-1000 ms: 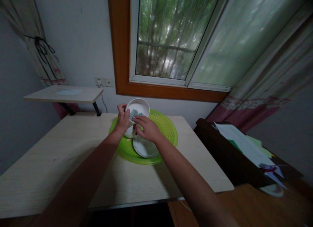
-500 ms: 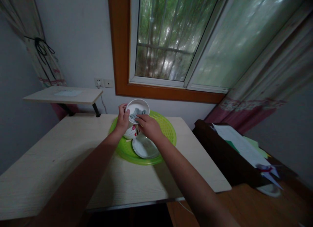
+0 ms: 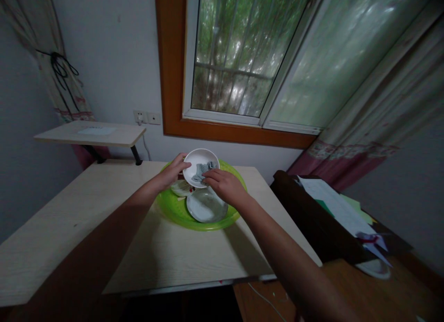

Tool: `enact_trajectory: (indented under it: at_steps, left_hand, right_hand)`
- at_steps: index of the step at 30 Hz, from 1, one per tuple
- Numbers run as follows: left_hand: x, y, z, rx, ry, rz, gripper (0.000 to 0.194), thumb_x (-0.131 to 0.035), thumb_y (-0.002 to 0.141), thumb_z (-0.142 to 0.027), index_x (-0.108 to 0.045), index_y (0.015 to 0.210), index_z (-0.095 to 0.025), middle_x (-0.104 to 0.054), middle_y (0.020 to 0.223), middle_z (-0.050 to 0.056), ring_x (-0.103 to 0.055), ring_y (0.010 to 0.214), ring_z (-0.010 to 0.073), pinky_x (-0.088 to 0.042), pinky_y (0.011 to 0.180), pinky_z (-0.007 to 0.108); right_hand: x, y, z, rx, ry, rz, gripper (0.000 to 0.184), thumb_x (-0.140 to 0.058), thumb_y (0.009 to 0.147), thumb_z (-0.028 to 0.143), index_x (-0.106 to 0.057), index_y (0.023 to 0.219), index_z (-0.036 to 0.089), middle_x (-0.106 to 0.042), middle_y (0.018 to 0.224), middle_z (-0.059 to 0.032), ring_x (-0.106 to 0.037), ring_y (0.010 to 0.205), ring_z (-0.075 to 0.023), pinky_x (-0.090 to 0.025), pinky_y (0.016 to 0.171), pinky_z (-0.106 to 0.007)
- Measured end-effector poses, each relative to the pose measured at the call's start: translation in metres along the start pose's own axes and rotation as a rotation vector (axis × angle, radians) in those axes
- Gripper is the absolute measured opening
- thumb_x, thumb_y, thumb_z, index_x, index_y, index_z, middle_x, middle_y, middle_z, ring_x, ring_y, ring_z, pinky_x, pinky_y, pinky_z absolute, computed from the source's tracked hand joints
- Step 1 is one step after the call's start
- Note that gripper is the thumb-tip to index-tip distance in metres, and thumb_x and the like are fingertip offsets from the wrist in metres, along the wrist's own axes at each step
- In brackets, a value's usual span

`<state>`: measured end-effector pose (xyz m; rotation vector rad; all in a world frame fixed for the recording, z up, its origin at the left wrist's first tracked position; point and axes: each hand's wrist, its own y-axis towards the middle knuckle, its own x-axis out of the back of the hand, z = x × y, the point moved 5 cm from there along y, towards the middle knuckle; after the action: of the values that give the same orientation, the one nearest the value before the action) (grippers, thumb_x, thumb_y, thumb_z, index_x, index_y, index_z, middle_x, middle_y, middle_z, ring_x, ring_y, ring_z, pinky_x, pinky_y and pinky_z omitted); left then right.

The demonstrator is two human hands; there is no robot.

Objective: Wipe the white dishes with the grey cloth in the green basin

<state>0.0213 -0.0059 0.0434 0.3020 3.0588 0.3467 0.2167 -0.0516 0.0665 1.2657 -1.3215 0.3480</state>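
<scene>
1. So the left hand (image 3: 175, 170) has a white bowl (image 3: 190, 171) clamped at its rim, thumb on the near side.
2. Right hand (image 3: 227, 185): fingers together on a gray-blue cloth (image 3: 201, 170) inside that bowl. Thumb's hidden, so can't tell if it's pinching or just pressing.
3. Bowl's tilted toward the viewer, over a lime-green plastic basket (image 3: 208, 227) on the wooden table (image 3: 104, 197).
4. In the basket: a whitish dish (image 3: 207, 205) beside a patterned bowl (image 3: 181, 188).
</scene>
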Motion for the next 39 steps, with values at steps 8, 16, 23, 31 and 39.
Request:
enact_trajectory:
  at_steps: [8,16,23,31,39]
  left_hand:
    - [-0.020,-0.014,0.009,-0.173,0.440,0.234,0.030,-0.053,0.092,-0.050,-0.071,0.099,-0.027,-0.073,0.102,0.006,-0.067,0.096,0.0249,-0.055,0.088,0.040]
    - [-0.036,-0.029,0.006,-0.140,0.570,0.000,0.038,-0.043,0.097,-0.046,-0.067,0.108,-0.019,-0.070,0.118,0.009,-0.061,0.116,0.0238,-0.046,0.105,0.039]
    - [-0.037,-0.030,0.014,-0.249,0.589,-0.182,0.038,-0.043,0.099,-0.043,-0.061,0.123,-0.020,-0.063,0.129,0.010,-0.054,0.127,0.0229,-0.037,0.115,0.040]
    - [-0.043,-0.039,0.012,-0.277,0.547,-0.214,0.041,-0.040,0.102,-0.043,-0.054,0.134,-0.022,-0.055,0.134,0.010,-0.049,0.132,0.0208,-0.034,0.119,0.039]
    - [-0.035,-0.036,0.015,-0.271,0.485,-0.265,0.042,-0.038,0.102,-0.044,-0.054,0.136,-0.024,-0.054,0.135,0.010,-0.048,0.134,0.0222,-0.033,0.120,0.042]
  right_hand:
    - [0.000,-0.036,0.018,0.256,0.007,0.068,0.020,-0.053,0.102,0.017,-0.070,0.112,0.020,-0.072,0.124,-0.0082,-0.062,0.125,-0.0217,-0.053,0.100,-0.040]
    - [-0.008,-0.043,0.019,0.013,-0.090,0.161,0.022,-0.055,0.100,0.016,-0.067,0.118,0.016,-0.062,0.140,-0.0136,-0.054,0.134,-0.0263,-0.054,0.094,-0.040]
    - [-0.012,-0.046,0.025,-0.235,0.084,0.117,0.029,-0.060,0.092,0.011,-0.072,0.118,0.017,-0.067,0.131,-0.0126,-0.059,0.127,-0.0273,-0.051,0.105,-0.042]
    - [-0.022,-0.043,0.035,-0.419,0.620,0.077,0.034,-0.067,0.090,0.024,-0.072,0.123,0.018,-0.072,0.126,-0.0114,-0.067,0.119,-0.0249,-0.049,0.108,-0.042]
    - [-0.029,-0.036,0.040,-0.409,0.764,0.117,0.046,-0.064,0.093,0.032,-0.062,0.138,0.020,-0.059,0.145,-0.0124,-0.054,0.137,-0.0258,-0.040,0.118,-0.047]
